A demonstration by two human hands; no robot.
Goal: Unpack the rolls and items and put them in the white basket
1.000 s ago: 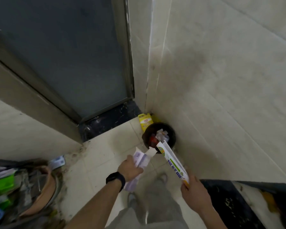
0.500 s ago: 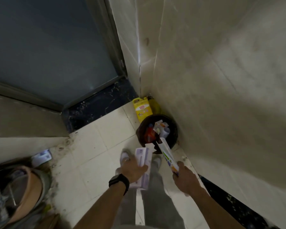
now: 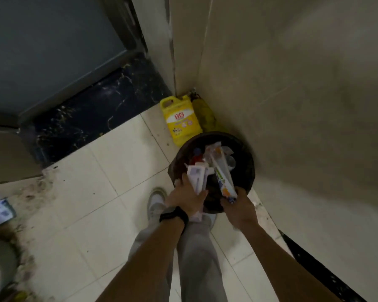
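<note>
above a dark floor bin (image 3: 247,153), left hand (image 3: 187,200) fingers wrap a pale box (image 3: 195,175); right hand (image 3: 239,209) fingers pinch a long carton (image 3: 224,177).

The jug (image 3: 182,120) is showing yellow, with a white label and a red logo. The bin (image 3: 247,171) is looking blackish-brown. The lilac carton (image 3: 196,178) is showing pale purple and white. The printed carton (image 3: 224,178) is showing white with green and orange. Cream floor tiles (image 3: 109,171) are meeting a black, white-veined threshold (image 3: 100,110). The wristband (image 3: 174,215) is showing black, the trousers (image 3: 194,258) grey.
</note>
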